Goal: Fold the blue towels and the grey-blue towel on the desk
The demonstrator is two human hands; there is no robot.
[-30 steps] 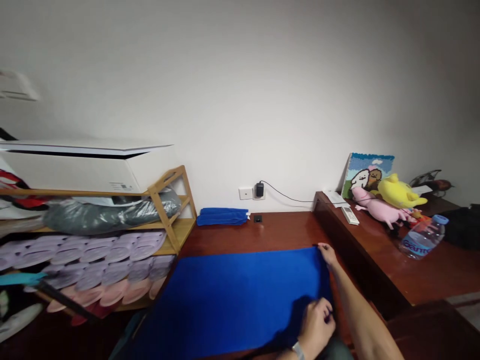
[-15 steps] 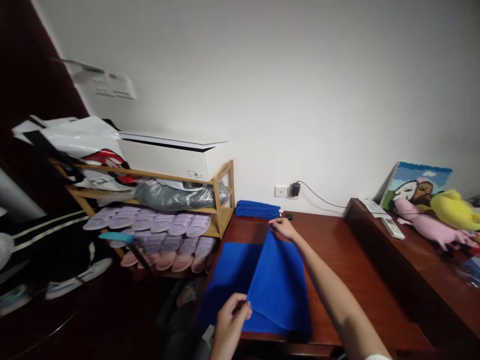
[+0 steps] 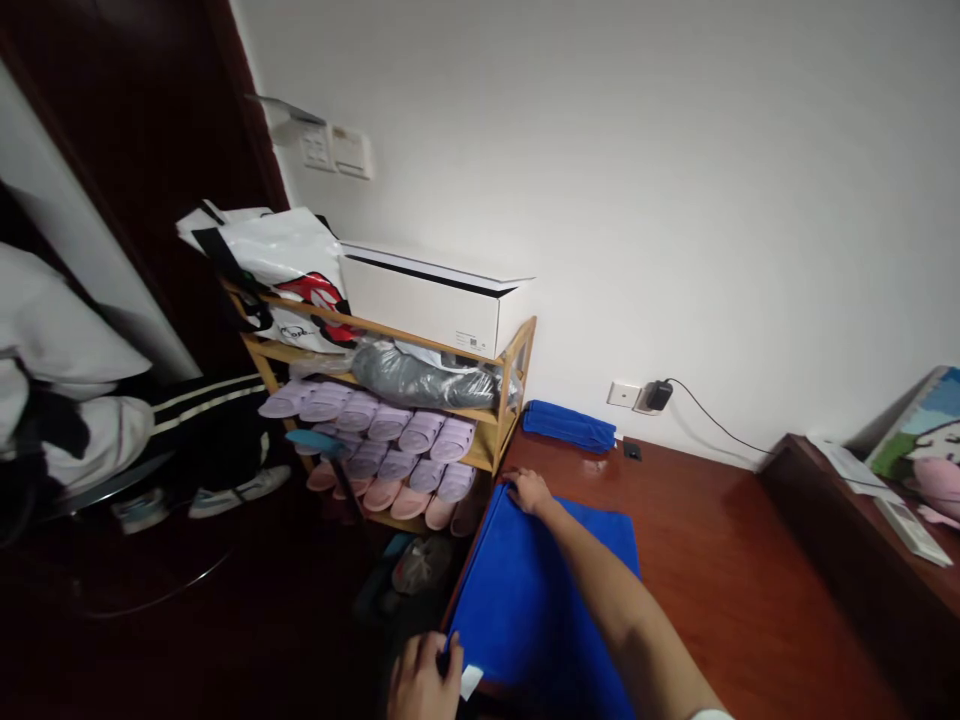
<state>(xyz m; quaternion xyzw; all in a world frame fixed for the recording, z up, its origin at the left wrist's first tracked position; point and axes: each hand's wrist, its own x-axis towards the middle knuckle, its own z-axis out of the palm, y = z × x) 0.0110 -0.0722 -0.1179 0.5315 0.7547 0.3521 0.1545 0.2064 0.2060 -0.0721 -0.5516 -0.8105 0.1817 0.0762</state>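
A blue cloth [image 3: 517,580] lies on the brown tabletop [image 3: 697,530], along its left edge. At the cloth's near left corner, by a small white tag, my left hand [image 3: 426,678] pinches the fabric. My right hand [image 3: 529,490] rests at the far left corner, its fingers curled down on the cloth edge; whether they grip it is hard to make out. Behind it, near the wall, sits a second folded blue cloth [image 3: 568,427].
Left of the table stands a wooden rack [image 3: 487,440] with slippers, a white box [image 3: 427,300] and a bag [image 3: 289,260]. A charger [image 3: 658,396] is plugged into the wall. A raised ledge [image 3: 825,500] at right holds a remote and a pink toy.
My right hand has carried the lifted cloth edge leftward and down to the table's left side. The cloth now lies flatter, and the view has turned left.
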